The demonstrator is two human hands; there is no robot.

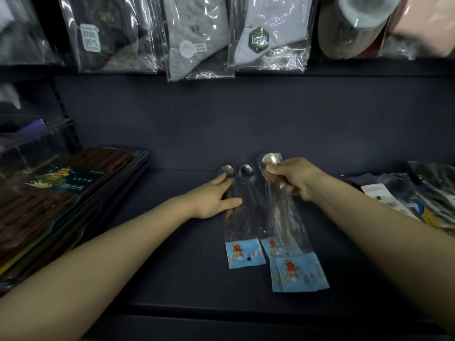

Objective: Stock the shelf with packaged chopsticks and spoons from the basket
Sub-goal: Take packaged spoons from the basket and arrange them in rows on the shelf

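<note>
Your left hand (213, 198) lies flat with straight fingers on the spoon packets (240, 217) already laid on the shelf (172, 254), pressing down on the nearest one beside its bowl end. Your right hand (293, 178) is curled round another bunch of packets (285, 217), pinching it just below the spoon bowls and holding it tilted, with the blue header cards hanging toward you and overlapping the card of a packet that lies flat. The two hands are near each other but do not touch.

Out beyond your left hand, a stack of boxed chopsticks (61, 190) sits at that end of the shelf. Beyond your right hand lies a loose heap of other plastic-wrapped goods (406, 198). Above both hands, bagged socks (197, 38) hang in a row. The basket is not in view.

The risk, as I judge it, is the slippery film. If you drop the held bunch on top of the flat packets, they may slide and fan out crooked, or creep toward the front edge of the shelf. Lifting your left hand too soon could let the settled packets shift. Setting down too far to your right would mix them into the heap there.
</note>
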